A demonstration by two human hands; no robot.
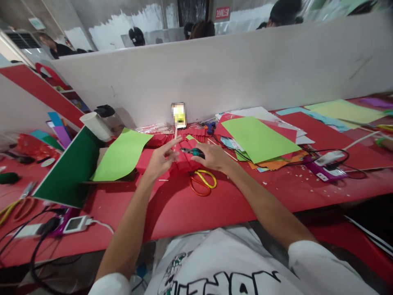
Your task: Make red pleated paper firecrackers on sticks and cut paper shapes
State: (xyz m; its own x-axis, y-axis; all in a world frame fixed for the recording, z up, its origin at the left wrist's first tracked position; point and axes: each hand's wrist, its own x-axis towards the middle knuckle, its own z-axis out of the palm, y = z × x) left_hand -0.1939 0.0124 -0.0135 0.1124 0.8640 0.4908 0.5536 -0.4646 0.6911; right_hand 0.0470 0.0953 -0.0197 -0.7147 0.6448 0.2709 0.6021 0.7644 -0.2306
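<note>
My right hand (211, 155) is closed round small dark pliers (194, 152) with green on the grip, their jaws pointing left toward my other hand. My left hand (162, 157) pinches a thin pale stick (176, 133) that stands nearly upright. Both hands are over folded red paper (181, 162) at the middle of the table. Scissors with red and yellow handles (204, 182) lie just in front of the paper, below my right hand.
Green sheets lie left (123, 155) and right (259, 139). A phone (179, 114) leans on the white partition (196, 78). A green board (69, 172) stands left. Power strips with cables lie at both sides. People's heads show beyond the partition.
</note>
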